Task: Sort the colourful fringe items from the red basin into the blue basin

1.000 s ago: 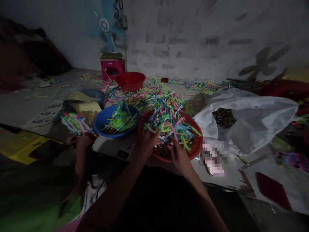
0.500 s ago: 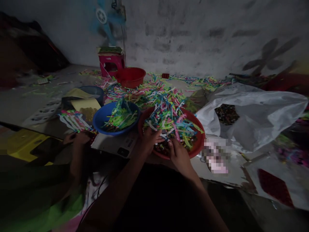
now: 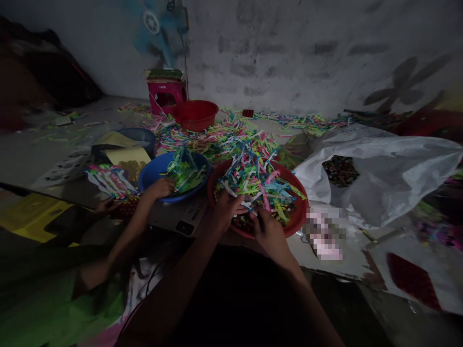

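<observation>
Both hands, left (image 3: 223, 208) and right (image 3: 266, 231), dig into strips (image 3: 257, 180) at six o'clock of the red basin (image 3: 297, 219), fingers curled; whether they grip any, I cannot tell.

Round red plastic basin (image 3: 294, 219) of multicoloured paper strips (image 3: 253, 180) just beyond fingers (image 3: 240, 210); round blue plastic bowl (image 3: 152, 176) left of them, crumpled white plastic bag (image 3: 383, 178) right.

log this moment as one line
left hand: in red basin, on paper strips | right hand: same | co-worker's hand: at blue bowl
</observation>
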A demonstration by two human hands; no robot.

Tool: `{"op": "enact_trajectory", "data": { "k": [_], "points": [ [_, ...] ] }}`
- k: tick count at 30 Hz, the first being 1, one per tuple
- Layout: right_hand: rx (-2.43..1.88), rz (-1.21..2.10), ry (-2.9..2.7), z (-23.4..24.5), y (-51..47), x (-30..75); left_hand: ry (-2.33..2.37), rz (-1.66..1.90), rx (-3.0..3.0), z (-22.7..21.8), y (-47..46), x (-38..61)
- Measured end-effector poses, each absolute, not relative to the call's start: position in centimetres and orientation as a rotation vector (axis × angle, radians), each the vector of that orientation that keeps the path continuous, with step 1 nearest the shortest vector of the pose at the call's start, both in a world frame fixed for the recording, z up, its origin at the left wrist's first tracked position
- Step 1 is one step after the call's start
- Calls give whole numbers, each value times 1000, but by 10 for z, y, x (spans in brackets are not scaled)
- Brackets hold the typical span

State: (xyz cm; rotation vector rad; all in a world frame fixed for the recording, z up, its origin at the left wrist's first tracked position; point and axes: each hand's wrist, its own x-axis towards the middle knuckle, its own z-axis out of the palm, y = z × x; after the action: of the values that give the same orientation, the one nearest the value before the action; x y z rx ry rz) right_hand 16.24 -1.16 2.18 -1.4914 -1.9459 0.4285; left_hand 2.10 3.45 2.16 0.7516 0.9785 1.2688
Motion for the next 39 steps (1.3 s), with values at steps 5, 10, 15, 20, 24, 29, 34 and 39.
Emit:
{"op": "enact_trajectory", "data": {
  "k": [5,10,15,20,24,29,34,39],
  "points": [
    [-1408,510,-1886,23,-13,168,974,1289,728,25,33,21],
    [-1443,452,-1955,23,-15,165,969,1285,720,27,34,21],
    [-1516,386,-1948,20,-14,160,998,1286,704,27,35,21],
    [-1470,397,-1933,18,-15,161,995,1310,713,27,33,22],
    [-1518,386,-1961,19,-15,161,1001,1300,724,27,34,23],
    [-1552,457,-1949,20,-13,161,1007,1272,756,23,35,22],
    [-1507,522,-1914,20,-13,162,1005,1255,815,18,37,20],
    [-1620,489,-1933,21,-12,161,1000,1263,840,17,37,20]
  ]
}}
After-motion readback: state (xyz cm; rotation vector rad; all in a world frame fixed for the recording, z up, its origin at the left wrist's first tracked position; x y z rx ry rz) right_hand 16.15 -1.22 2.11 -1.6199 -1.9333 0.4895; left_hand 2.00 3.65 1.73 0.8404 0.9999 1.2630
